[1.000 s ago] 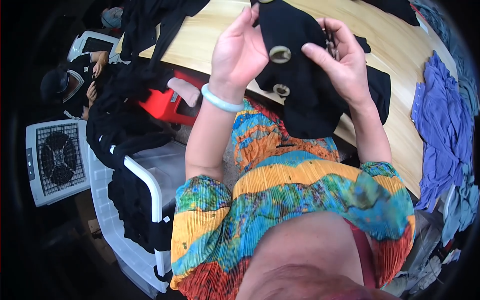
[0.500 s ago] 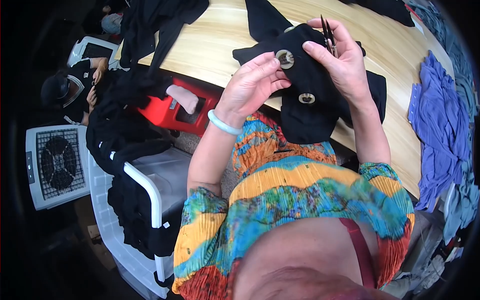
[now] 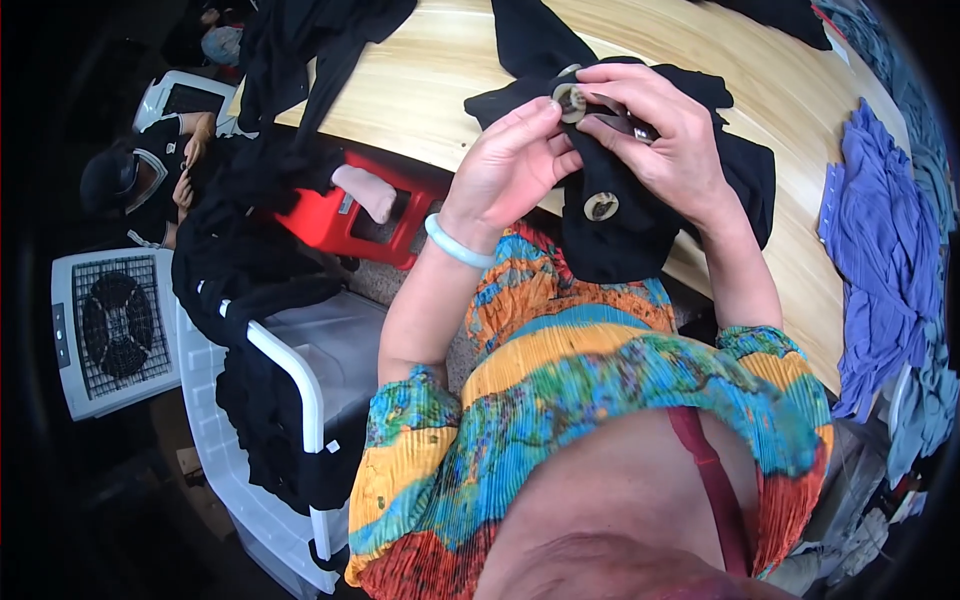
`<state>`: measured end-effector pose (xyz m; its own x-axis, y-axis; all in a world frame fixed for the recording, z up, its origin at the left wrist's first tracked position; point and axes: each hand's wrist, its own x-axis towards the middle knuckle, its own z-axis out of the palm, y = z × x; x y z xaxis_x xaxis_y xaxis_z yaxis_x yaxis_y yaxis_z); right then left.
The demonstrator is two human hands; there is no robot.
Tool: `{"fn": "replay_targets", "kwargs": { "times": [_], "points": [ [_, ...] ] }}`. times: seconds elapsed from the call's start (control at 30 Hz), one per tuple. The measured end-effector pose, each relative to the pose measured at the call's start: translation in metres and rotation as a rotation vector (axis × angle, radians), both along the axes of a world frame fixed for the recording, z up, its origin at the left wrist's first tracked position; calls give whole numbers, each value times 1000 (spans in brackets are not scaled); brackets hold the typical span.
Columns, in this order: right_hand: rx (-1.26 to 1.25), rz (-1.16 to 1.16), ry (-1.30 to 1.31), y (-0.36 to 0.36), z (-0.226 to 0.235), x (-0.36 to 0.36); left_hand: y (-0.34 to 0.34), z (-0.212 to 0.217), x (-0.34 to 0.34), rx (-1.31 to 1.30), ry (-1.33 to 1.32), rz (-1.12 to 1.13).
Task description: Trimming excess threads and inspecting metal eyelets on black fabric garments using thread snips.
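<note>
A black garment with large pale-rimmed buttons lies partly on the table and hangs over its near edge. My left hand is closed, thumb and fingertips pinching the upper button at its rim. In my right hand is a pair of dark thread snips, gripped with the blades pointing left toward that button. My right fingertips touch the cloth beside it; the blade tips are partly hidden. A lower button shows below my hands, and another is partly seen above.
The wooden table spans the top and right. Purple clothing hangs at its right edge. Left stand a red stool, a clear plastic bin with dark cloth, and a grey fan-like box. Another person sits at far left.
My right hand has moved left and turned, bringing the snips from pointing up to beside the upper button. My left hand stays at that button. The garment has shifted slightly.
</note>
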<state>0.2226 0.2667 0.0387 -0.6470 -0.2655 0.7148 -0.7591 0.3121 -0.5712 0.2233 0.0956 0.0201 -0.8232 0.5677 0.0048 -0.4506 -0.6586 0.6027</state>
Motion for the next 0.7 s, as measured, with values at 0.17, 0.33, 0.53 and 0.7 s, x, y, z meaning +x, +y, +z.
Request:
{"fn": "replay_targets", "kwargs": {
  "times": [0.17, 0.33, 0.53, 0.7],
  "points": [
    [60, -103, 171, 5, 2, 0, 5, 8, -1, -10, -18, 10],
    [85, -75, 158, 10, 5, -3, 4, 7, -2, -86, 31, -32],
    [-94, -371, -97, 21, 15, 3, 2, 1, 3, 18, 150, -37],
    [-304, -39, -223, 21, 17, 26, -1, 0, 5, 32, 131, 58]
  ]
}}
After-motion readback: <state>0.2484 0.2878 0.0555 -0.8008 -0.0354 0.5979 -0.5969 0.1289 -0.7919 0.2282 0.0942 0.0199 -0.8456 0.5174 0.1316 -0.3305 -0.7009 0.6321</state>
